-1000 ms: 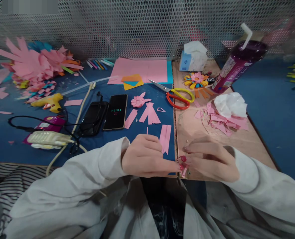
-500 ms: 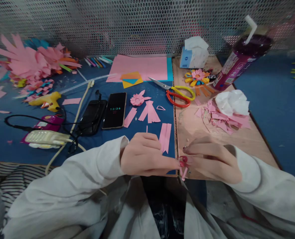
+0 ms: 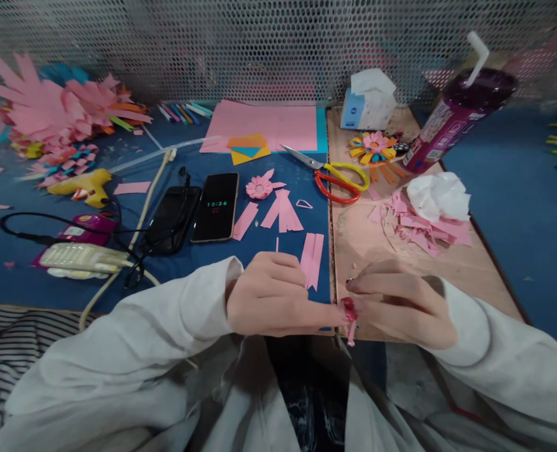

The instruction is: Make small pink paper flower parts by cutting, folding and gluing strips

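Note:
At the table's front edge my left hand [image 3: 271, 298] and my right hand [image 3: 403, 304] meet at the fingertips. Both pinch a small pink paper strip [image 3: 352, 333], which hangs down below the nails; its upper part is hidden by the fingers. The other left fingers are curled in. Just beyond my left hand lie two pink paper strips [image 3: 312, 260] with notched ends. Farther back are a fringed pink piece [image 3: 285, 212], a pink paper flower [image 3: 261, 186] and scissors [image 3: 337, 179] with red and yellow handles.
A phone [image 3: 215, 207], a power bank [image 3: 172, 220], a yellow glue gun [image 3: 85, 186] and cables lie left. Pink sheets [image 3: 264, 119] lie at the back. On the right are a tissue pack [image 3: 367, 103], a purple bottle [image 3: 452, 125] with a straw, and paper scraps [image 3: 419, 229].
The pink strip's hanging end has drawn together from a spread V into a narrower shape. My hands have barely moved. The view has shifted slightly.

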A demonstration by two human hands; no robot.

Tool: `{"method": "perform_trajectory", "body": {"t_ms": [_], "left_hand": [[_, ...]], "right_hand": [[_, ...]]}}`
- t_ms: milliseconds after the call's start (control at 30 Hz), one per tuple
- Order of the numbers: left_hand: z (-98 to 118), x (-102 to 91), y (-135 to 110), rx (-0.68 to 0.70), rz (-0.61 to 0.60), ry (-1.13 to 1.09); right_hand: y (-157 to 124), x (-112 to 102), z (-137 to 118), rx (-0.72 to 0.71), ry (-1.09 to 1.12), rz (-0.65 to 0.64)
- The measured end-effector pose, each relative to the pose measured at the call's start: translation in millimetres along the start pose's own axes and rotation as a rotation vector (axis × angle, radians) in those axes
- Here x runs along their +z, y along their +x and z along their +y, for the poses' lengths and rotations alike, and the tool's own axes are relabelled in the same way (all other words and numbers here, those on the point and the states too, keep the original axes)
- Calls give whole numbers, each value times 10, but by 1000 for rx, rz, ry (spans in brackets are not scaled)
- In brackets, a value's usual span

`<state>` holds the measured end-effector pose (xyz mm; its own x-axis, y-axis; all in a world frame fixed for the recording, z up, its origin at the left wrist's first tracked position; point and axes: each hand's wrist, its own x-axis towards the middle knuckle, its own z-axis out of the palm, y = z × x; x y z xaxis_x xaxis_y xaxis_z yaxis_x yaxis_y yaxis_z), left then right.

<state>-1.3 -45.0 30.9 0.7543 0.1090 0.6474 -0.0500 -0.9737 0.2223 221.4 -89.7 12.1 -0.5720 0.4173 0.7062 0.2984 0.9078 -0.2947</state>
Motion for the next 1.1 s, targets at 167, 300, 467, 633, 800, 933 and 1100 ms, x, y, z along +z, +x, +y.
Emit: {"method": "perform_trajectory", "body": {"t_ms": [167, 300, 467, 633, 800, 933, 1100], "left_hand": [[1, 11, -17, 7, 11, 2], [-6, 21, -29, 7, 2, 6], [-7, 33, -34, 11, 3, 19], [-4, 23, -35, 14, -39, 36], [-8, -9, -20, -50, -100, -56], [-10, -45, 7, -101, -94, -164], [-22, -59, 16, -41, -78, -176]], "right_hand": [[-7, -4, 3, -16, 6, -2], [-15, 1, 10, -13, 25, -3], [-15, -2, -4, 11, 45, -9], [-31, 15, -21, 42, 44, 22], [-56, 54, -23, 59, 47, 58], [-47, 61, -13, 21, 51, 85], [-33, 44, -13, 20, 42, 82]]}}
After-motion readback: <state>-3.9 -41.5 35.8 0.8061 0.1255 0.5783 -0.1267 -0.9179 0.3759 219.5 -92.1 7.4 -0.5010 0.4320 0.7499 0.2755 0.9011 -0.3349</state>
